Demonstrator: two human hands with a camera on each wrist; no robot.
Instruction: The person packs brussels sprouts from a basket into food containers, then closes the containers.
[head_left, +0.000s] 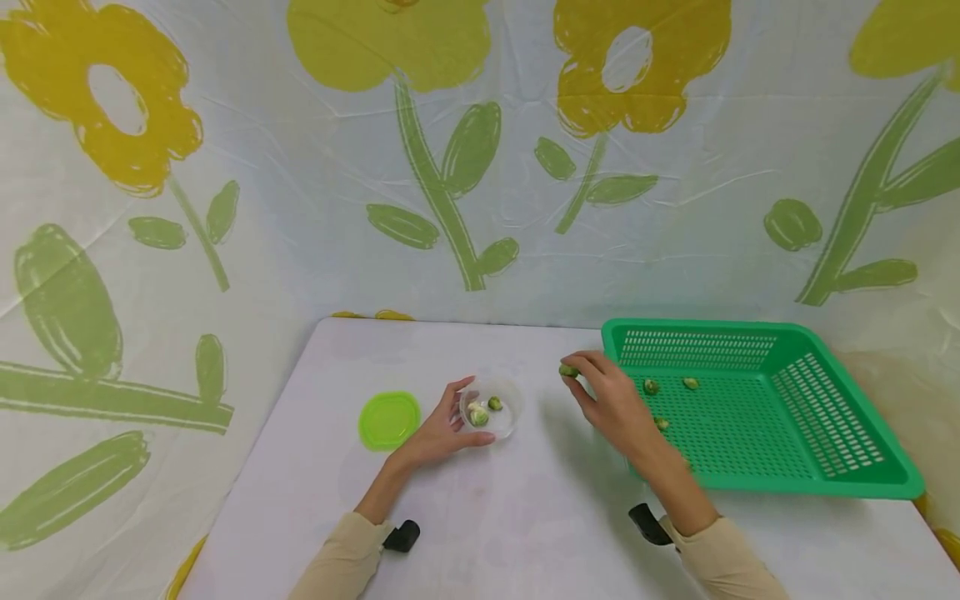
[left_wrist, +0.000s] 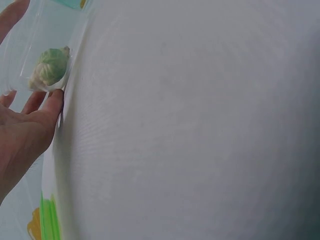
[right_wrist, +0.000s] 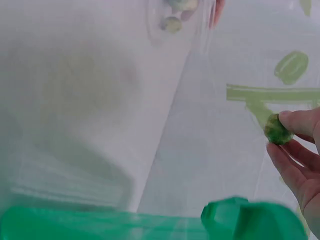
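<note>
Green sprout (head_left: 568, 370) in right hand (head_left: 611, 402), slotted green basket (head_left: 742, 425) beside it; clear bowl (head_left: 498, 422) in left hand (head_left: 437, 433), lime-green lid (head_left: 389, 421) beside it; yellow-flowered white backdrop (head_left: 517, 200) beyond.

On the one worktop (head_left: 465, 533) stood one green basket (head_left: 900, 482), one clear container (head_left: 512, 425) and one lime-green lid (head_left: 389, 421). Three sprouts (head_left: 651, 386) showed plainly in the basket, and one more was in the right grip (head_left: 613, 404). The container held at least two, perhaps three, as the larger clump blurred together. A person's left grip (head_left: 441, 432) made two grips altogether, with two beige sleeves (head_left: 341, 554), two black wrist devices (head_left: 402, 536) and four large flower heads (head_left: 161, 75).
</note>
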